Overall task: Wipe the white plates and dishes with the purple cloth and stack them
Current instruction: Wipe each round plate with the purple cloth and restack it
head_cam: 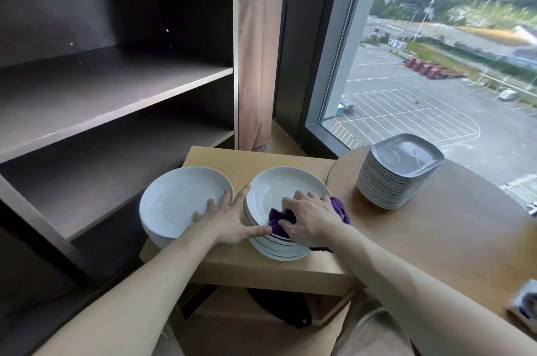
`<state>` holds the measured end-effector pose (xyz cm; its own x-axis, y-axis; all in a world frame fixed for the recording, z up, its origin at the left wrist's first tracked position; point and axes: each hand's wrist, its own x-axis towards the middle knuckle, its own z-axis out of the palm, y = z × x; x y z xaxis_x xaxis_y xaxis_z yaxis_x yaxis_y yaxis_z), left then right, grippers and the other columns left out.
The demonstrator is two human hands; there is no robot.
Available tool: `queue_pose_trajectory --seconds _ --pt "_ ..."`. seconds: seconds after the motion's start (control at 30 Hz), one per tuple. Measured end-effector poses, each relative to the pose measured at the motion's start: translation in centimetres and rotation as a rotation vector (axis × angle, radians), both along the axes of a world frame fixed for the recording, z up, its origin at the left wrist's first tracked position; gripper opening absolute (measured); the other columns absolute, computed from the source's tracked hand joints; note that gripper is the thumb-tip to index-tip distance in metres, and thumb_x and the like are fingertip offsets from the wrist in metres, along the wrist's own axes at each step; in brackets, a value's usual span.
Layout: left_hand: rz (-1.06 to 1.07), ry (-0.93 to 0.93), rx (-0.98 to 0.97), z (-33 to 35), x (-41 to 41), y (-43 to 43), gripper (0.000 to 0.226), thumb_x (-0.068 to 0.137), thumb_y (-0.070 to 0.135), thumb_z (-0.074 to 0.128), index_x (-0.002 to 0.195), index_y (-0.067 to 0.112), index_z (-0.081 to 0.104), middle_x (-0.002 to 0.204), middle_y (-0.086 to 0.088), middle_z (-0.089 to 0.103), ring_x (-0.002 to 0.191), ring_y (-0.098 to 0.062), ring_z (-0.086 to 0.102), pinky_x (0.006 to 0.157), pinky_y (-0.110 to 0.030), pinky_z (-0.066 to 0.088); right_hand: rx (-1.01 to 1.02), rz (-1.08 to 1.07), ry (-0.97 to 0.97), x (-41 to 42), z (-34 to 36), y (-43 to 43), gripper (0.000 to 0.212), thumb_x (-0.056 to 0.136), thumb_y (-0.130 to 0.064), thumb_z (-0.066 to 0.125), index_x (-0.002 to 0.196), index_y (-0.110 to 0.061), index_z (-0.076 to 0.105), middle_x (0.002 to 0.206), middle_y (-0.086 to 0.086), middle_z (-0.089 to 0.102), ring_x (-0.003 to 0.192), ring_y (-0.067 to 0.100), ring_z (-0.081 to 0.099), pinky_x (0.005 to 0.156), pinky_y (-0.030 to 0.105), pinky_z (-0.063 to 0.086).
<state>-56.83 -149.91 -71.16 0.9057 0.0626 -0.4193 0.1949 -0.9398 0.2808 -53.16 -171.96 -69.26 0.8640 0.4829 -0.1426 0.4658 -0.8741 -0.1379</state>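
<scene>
**Plates by the window**

I see a pale wood table [261, 270] between a dark shelf unit [116, 88] and a window [436, 64]. Left hand [232, 220], fingers spread, rests on the glossy round left plates [174, 201]. Right hand [312, 219] clutches the crumpled purple cloth [279, 221] atop the right plate stack [279, 184]. Square dishes [401, 178] are stacked on the round table [450, 245].

A dark open shelf unit [116, 79] fills 9 to 11 o'clock, a beige fabric bag [258, 64] clipped to its side at 12. From 1 to 3 o'clock a dark-framed window [436, 35] gives daylight over a car park [406, 111]. A pale rectangular surface [261, 268] at centre meets a round brown surface [453, 245] at 4 o'clock
</scene>
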Motion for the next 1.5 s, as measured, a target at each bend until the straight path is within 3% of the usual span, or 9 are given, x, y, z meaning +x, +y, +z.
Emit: queue_pose_trajectory --seconds 0.17,0.33,0.53,0.63,0.77,0.93,1.07,1.23,1.5 --pt "-0.019 -0.004 0.032 -0.4 0.1 -0.1 0.126 0.047 0.110 0.033 0.142 0.061 -0.033 0.172 0.003 -0.011 0.155 -0.039 0.004 0.111 -0.067 0.022 0.117 0.013 0.009 1.6 -0.8 1.4 0.025 0.088 -0.061 0.050 0.098 -0.038 0.050 0.105 -0.006 0.051 0.098 0.022 0.048 0.085 0.044 0.031" --pt "-0.016 0.008 0.017 -0.9 0.3 -0.1 0.124 0.052 0.108 0.040 0.143 0.062 -0.031 0.171 0.005 -0.014 0.156 -0.039 -0.001 0.114 -0.069 0.018 0.224 0.002 -0.099 3.1 -2.4 4.0 0.034 0.087 -0.061 0.049 0.103 -0.032 0.056 0.103 -0.003 0.051 0.098 0.023 0.048 0.083 0.044 0.032" --pt "-0.010 -0.013 -0.021 -1.2 0.5 0.4 0.125 0.045 0.111 0.041 0.138 0.068 -0.030 0.171 0.007 -0.012 0.156 -0.037 0.002 0.113 -0.069 0.019 0.148 -0.034 -0.233 6.2 -3.0 5.0 0.039 0.092 -0.062 0.043 0.112 -0.030 0.055 0.114 0.004 0.052 0.107 0.029 0.049 0.090 0.050 0.038" --pt "0.008 -0.015 -0.048 -1.0 0.4 0.5 0.126 0.043 0.111 0.041 0.142 0.068 -0.024 0.172 0.007 -0.009 0.156 -0.037 0.003 0.112 -0.070 0.018 -0.015 -0.041 -0.384 6.9 -3.1 5.2 0.040 0.097 -0.056 0.039 0.119 -0.027 0.057 0.119 0.012 0.054 0.106 0.036 0.053 0.089 0.052 0.039" --pt "0.031 -0.011 -0.090 -0.8 0.2 0.7 0.128 0.041 0.110 0.045 0.144 0.069 -0.018 0.172 0.010 -0.007 0.157 -0.037 0.002 0.114 -0.070 0.016 -0.149 -0.046 -0.398 7.4 -2.6 4.3 0.041 0.100 -0.053 0.037 0.121 -0.025 0.059 0.123 0.014 0.054 0.111 0.038 0.053 0.091 0.053 0.038" --pt "0.034 -0.014 -0.084 -0.7 0.3 0.7 0.129 0.039 0.110 0.045 0.143 0.068 -0.019 0.172 0.008 -0.006 0.157 -0.038 0.004 0.114 -0.071 0.017 -0.250 -0.072 -0.376 7.1 -1.5 0.5 0.043 0.101 -0.055 0.033 0.115 -0.026 0.062 0.122 0.011 0.056 0.112 0.035 0.054 0.095 0.054 0.038" --pt "0.026 -0.010 -0.070 -0.5 0.2 0.6 0.128 0.043 0.110 0.045 0.144 0.067 -0.020 0.172 0.007 -0.006 0.157 -0.038 0.004 0.114 -0.071 0.018 -0.306 -0.007 -0.343 5.0 -0.5 -1.2 0.047 0.098 -0.055 0.031 0.110 -0.026 0.066 0.111 0.010 0.057 0.099 0.031 0.055 0.086 0.049 0.038" --pt "0.026 -0.021 -0.078 -0.2 -0.1 0.3 0.128 0.045 0.109 0.045 0.147 0.065 -0.018 0.172 0.007 -0.004 0.156 -0.037 0.005 0.113 -0.069 0.018 -0.194 0.055 -0.217 2.4 -0.1 -1.6 0.027 0.092 -0.056 0.035 0.088 -0.033 0.048 0.093 -0.002 0.045 0.096 0.026 0.052 0.077 0.041 0.026" --pt "0.006 -0.011 -0.030 -0.2 -0.1 -0.1 0.121 0.055 0.104 0.043 0.148 0.062 -0.023 0.172 0.004 -0.009 0.156 -0.040 0.004 0.113 -0.068 0.019 0.026 0.178 -0.207 1.1 -1.0 1.3 0.041 0.099 -0.055 0.027 0.072 -0.028 0.042 0.080 -0.007 0.042 0.075 0.021 0.046 0.072 0.041 0.031"
